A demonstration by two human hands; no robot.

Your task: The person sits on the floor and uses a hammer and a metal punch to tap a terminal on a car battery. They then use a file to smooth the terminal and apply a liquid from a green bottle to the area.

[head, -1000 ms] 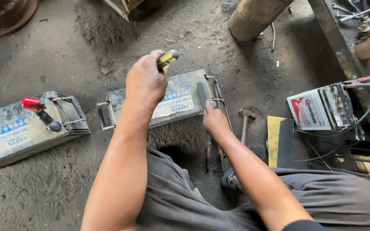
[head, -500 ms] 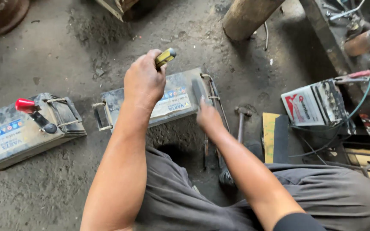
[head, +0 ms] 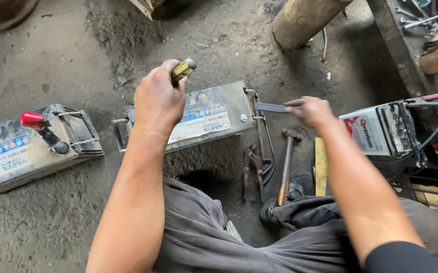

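Note:
My left hand (head: 158,98) grips a screwdriver by its yellow and black handle (head: 182,70), held over a long grey battery (head: 214,114) lying on the dirt floor. My right hand (head: 312,111) holds a flat dark metal bar (head: 272,107) just off the battery's right end, by its wire handle. The screwdriver's tip is hidden behind my left hand.
A second grey battery (head: 22,151) with a red terminal cap (head: 32,120) lies at the left. A hammer (head: 286,167) and pliers (head: 252,169) lie on the floor by my knees. A small white battery (head: 376,129) with cables stands at the right, a wooden post (head: 305,20) behind.
My right hand has moved from the battery's right end out to the right, and it now holds the flat metal bar. My left hand stays over the battery with the screwdriver.

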